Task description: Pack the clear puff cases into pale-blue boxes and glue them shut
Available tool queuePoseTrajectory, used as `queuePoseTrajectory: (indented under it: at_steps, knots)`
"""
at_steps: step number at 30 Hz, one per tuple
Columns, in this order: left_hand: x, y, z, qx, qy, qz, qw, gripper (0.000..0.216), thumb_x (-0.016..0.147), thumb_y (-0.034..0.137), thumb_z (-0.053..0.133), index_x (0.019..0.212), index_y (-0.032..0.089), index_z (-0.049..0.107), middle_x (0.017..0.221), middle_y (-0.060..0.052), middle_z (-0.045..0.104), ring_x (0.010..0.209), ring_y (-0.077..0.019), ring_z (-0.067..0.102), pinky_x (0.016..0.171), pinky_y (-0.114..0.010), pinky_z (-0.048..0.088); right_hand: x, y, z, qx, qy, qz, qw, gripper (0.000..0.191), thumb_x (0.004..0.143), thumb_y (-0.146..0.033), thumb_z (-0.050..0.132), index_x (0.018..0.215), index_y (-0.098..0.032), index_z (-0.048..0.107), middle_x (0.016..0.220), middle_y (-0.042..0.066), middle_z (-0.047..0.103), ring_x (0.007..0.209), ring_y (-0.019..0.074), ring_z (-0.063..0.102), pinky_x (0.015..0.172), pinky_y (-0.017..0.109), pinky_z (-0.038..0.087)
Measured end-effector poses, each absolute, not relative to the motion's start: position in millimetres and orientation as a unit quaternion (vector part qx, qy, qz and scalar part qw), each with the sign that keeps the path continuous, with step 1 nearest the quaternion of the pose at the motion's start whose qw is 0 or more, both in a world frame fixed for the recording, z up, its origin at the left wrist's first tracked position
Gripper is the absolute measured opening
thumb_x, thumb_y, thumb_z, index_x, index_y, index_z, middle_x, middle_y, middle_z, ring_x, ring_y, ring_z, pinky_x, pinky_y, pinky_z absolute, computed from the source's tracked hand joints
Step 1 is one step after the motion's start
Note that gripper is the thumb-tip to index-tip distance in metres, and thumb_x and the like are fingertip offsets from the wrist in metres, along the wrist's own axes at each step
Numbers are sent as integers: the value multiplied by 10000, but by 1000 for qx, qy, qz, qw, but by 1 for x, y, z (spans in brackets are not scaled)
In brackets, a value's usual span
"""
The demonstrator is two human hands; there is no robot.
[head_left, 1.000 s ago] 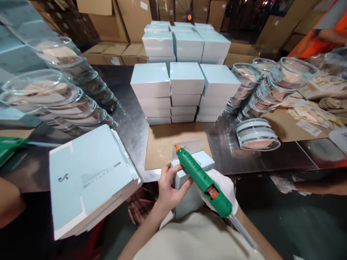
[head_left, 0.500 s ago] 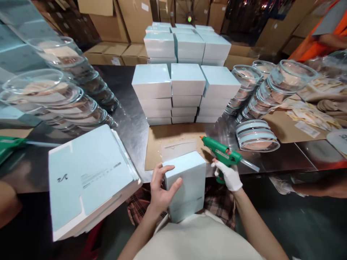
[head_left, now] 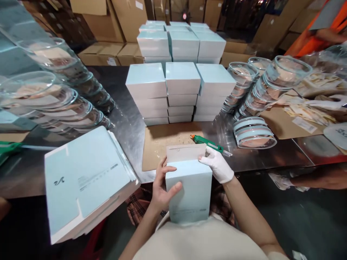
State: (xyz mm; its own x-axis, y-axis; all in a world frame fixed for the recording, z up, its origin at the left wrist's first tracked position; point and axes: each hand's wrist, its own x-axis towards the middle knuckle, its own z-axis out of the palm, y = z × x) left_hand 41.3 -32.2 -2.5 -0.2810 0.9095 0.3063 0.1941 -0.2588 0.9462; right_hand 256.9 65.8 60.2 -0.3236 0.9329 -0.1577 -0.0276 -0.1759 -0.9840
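Note:
A pale blue box (head_left: 189,191) stands on end against my body at the table's front edge. My bare left hand (head_left: 165,184) grips its left side, with the thumb on the near face. On its far edge a white flap (head_left: 185,152) stands up, carrying a thin streak of glue. My gloved right hand (head_left: 218,164) is at the box's upper right corner, fingers closed on the flap's right end. Beyond that hand a green glue gun (head_left: 207,142) lies with its orange tip on a cardboard sheet (head_left: 154,144).
Stacked pale blue boxes (head_left: 146,86) stand at the back centre. Flattened box blanks (head_left: 86,180) are piled at left. Clear round containers rise in stacks at left (head_left: 54,101) and right (head_left: 260,94). Another person's orange clothing (head_left: 306,32) shows at the upper right.
My right hand has let go of the glue gun, leaving it on the table, and has moved left to the box's flap. The flap now stands more upright. My left hand still grips the box.

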Motion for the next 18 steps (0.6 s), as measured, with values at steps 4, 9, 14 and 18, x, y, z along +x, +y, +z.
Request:
queuePoseTrajectory:
  at_steps: [4,9,14,18]
  knots:
    - [44,-26,-6,471,477,665,330,729,819,639,782,1344,333,378,1261,-112,628,1169,-291,708,963,-449,578,270,67,65,-341,-638,602,337,841,699,-938,663,1090,-202,780,1196,129,764,1145,312,710,1041,458,549]
    - [30,-26,-5,534,456,641,311,422,856,548,794,1136,295,605,1191,-86,632,1171,-267,652,972,-433,549,285,70,81,-192,-838,445,251,470,943,-570,713,1287,-253,746,1295,138,692,1196,245,669,1073,439,526]
    - [27,-28,3,543,482,607,325,384,858,619,760,898,240,713,1158,-112,647,1165,-298,639,973,-465,533,274,73,79,-148,-875,386,251,303,1008,-360,650,1277,-265,753,1242,114,686,1167,215,671,1044,399,558]
    - [22,-26,13,546,488,608,307,395,853,616,763,855,228,690,1163,-111,664,1180,-313,651,986,-474,533,282,63,58,-222,-819,414,330,398,931,-511,751,1255,-284,707,1371,121,632,1304,261,631,1124,467,516]
